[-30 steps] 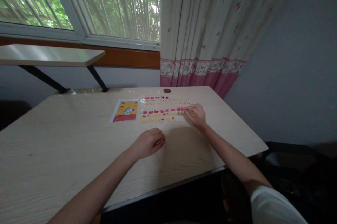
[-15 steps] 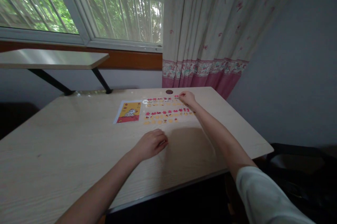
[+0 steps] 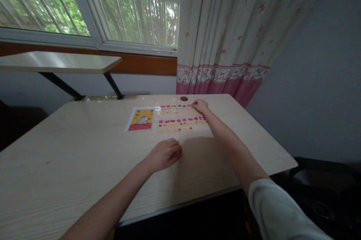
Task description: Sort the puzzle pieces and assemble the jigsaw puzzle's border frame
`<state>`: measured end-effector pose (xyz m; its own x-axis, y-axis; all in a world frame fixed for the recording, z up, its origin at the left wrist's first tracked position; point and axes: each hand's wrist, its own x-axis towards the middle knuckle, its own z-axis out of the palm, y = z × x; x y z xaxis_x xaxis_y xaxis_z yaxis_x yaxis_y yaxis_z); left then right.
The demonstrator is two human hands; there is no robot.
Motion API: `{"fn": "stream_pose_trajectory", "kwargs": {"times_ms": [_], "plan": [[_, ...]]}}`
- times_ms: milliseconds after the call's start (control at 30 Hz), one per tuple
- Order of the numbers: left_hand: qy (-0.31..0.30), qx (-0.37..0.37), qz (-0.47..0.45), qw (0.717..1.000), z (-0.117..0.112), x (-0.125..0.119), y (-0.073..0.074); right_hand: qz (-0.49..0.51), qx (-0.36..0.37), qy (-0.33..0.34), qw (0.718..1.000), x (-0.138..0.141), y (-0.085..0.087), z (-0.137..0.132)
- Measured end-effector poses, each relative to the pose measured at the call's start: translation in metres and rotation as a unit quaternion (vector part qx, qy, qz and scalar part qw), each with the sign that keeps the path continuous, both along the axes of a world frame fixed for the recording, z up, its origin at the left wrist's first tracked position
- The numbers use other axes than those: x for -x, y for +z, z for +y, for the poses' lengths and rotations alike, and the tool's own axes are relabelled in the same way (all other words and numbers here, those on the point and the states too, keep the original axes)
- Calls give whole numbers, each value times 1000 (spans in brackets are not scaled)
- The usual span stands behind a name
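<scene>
Small red and yellow puzzle pieces (image 3: pixel 180 121) lie in rows on the far part of a light wooden table (image 3: pixel 84 157). Beside them on the left lies a picture card (image 3: pixel 141 118) with a white animal on yellow and red. My right hand (image 3: pixel 200 106) reaches to the right end of the farthest row, fingers curled down onto the pieces there; what they pinch is too small to see. My left hand (image 3: pixel 165 154) rests on the table nearer to me in a loose fist, with nothing visible in it.
A round cable hole (image 3: pixel 184 98) sits near the table's far edge. Behind it hangs a cream curtain with a pink hem (image 3: pixel 222 44). A window (image 3: pixel 113 7) and a folding shelf (image 3: pixel 56 61) are at back left. A dark seat (image 3: pixel 324 191) is at right.
My right hand left the right end of the nearer rows and reached forward to the farthest row. My left hand stayed put. The view drifted slightly.
</scene>
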<state>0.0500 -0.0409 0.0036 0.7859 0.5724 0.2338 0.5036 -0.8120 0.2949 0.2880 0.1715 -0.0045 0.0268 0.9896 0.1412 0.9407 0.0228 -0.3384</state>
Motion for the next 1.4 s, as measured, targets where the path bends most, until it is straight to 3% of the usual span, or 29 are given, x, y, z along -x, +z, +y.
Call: {"fn": "stream_pose_trajectory", "kwargs": {"times_ms": [333,533,733,833,1000,1100,1400], "plan": [[3,3,-3,1000,1,0,-1,-26,-35,27,999,-10,15,-21],[2,-2,13,1000,1,0,0,-21,-62,66,996,-36,17,-67],[1,-10,12,1000,4,1,-3,-8,-128,172,977,-68,4,-119],[37,-23,22,999,18,18,0,-16,-156,184,970,-79,-7,-130],[213,-49,17,976,47,66,5,42,-204,123,970,-91,-16,-131],[278,-61,20,959,57,83,4,72,-214,91,970,-94,-16,-130],[241,-34,25,970,53,74,0,56,-195,118,972,-81,-13,-139]]}}
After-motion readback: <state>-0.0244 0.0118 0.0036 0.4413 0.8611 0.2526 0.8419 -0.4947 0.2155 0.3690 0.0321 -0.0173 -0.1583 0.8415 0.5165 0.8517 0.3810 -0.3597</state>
